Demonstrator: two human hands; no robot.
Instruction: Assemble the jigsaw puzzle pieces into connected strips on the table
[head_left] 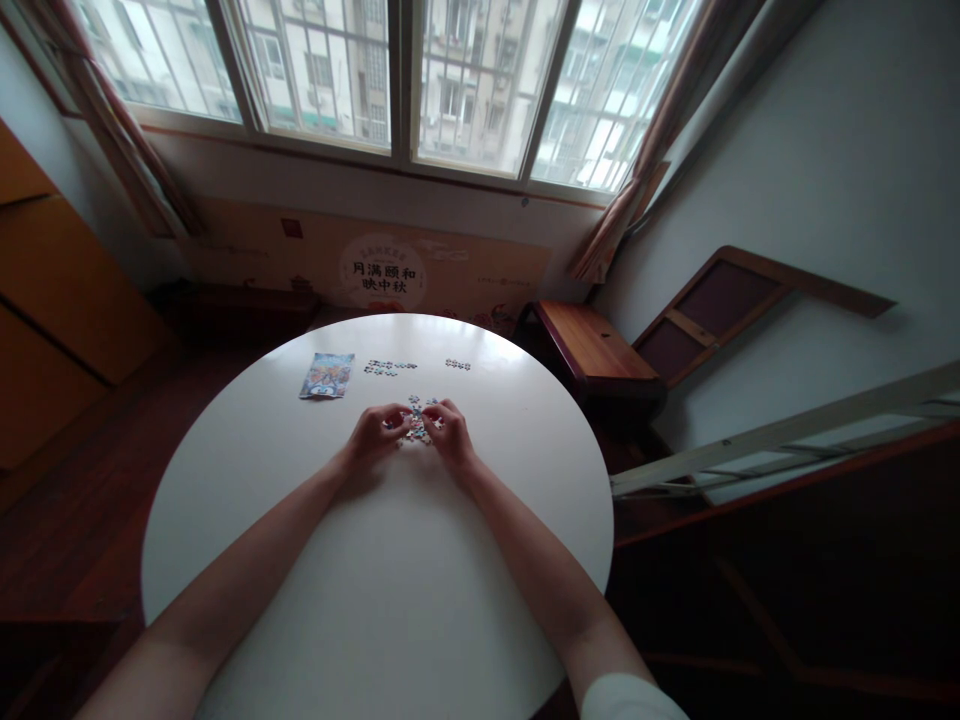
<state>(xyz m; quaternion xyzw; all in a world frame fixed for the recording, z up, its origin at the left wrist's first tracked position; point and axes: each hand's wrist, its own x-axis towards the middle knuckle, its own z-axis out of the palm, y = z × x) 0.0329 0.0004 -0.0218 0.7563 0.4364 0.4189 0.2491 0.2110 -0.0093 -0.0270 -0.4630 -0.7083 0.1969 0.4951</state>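
Observation:
A small heap of loose jigsaw puzzle pieces (417,432) lies on the white round table (360,600). My left hand (372,430) is at the left of the heap, its thumb and index finger curved into a pinch on a jigsaw piece. From the other side my right hand (450,432) also pinches at a piece, its fingertips close to those of the left. Both hands partly cover the heap, and the pieces at the fingertips are tiny in view. Beyond them lie a left group of pieces (384,367) and a short row of pieces (458,365).
A printed blue picture sheet or packet (328,376) lies at the table's far left. Past the right far edge stands a wooden bench or stool (592,340). Barred windows (472,85) and a printed banner (457,255) are behind the table.

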